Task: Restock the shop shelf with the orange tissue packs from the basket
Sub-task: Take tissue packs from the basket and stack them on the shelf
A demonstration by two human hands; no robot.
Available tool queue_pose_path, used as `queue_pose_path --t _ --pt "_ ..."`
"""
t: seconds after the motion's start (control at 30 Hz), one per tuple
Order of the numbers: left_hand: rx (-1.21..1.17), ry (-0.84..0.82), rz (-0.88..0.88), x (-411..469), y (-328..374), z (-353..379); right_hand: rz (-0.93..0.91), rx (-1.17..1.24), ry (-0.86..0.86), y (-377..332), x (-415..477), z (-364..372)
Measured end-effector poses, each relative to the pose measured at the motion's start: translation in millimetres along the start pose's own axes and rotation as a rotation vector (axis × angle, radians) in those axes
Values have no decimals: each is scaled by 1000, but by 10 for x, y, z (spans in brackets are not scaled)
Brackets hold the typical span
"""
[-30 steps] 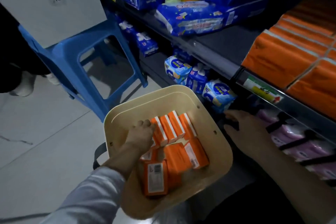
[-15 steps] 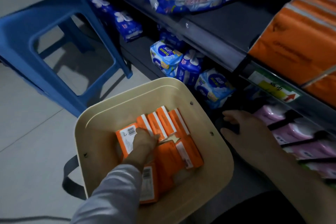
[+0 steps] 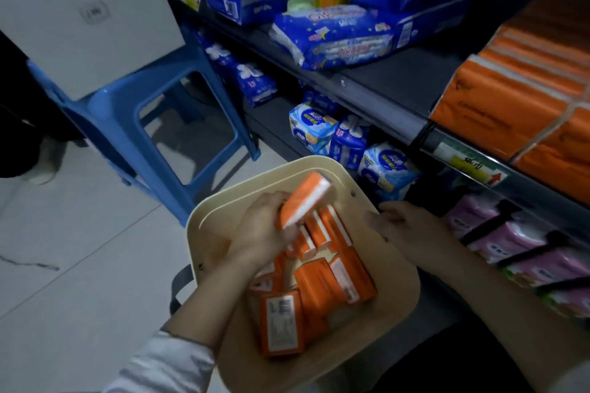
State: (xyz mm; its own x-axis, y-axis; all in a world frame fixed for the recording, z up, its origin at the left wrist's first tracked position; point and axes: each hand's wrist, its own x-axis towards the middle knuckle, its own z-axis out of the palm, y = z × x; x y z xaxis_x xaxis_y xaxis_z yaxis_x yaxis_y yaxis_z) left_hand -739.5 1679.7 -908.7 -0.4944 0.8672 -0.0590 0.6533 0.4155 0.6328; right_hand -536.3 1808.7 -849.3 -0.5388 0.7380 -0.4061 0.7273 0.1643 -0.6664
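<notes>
One orange-and-white wrapped tissue pack sits clamped in the left hand fingers above the cream plastic basket, right hand fingers apart at its rim; a pile of orange packs remains inside, dark metal shelf not yet reached, so plenty left I'd say.

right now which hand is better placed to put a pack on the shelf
Left. The left hand grips a pack lifted above the basket. The right hand is open and empty by the rim.

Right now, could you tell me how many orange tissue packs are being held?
1: the left hand grips an orange tissue pack above the basket. The right hand holds none; other packs lie in the basket.
</notes>
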Motion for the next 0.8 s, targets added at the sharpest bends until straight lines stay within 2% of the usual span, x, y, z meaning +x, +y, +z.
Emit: queue_pose_path --t 0.07,0.13,0.2,0.3,0.37,0.5,0.6,0.7,0.8 --pt "100 22 270 -137 217 4 25 263 -56 -115 -53 4" --pt "159 84 429 -249 371 68 63 485 -79 -185 -95 -17" --pt "160 156 490 -297 428 125 117 580 -31 -180 -113 -43" --pt "165 187 523 -311 423 214 148 589 9 -89 -115 -72" --pt "120 163 392 -280 367 279 133 557 50 3 -82 -86" --pt "-50 25 -209 -111 -32 496 89 312 192 141 -14 -141" --pt "-152 -28 -526 -7 -293 683 67 202 238 240 63 -157" --pt "-249 -124 -678 111 -462 929 58 171 223 343 151 -148" --pt "-316 -124 -739 275 -809 1406 72 188 202 413 234 -133"
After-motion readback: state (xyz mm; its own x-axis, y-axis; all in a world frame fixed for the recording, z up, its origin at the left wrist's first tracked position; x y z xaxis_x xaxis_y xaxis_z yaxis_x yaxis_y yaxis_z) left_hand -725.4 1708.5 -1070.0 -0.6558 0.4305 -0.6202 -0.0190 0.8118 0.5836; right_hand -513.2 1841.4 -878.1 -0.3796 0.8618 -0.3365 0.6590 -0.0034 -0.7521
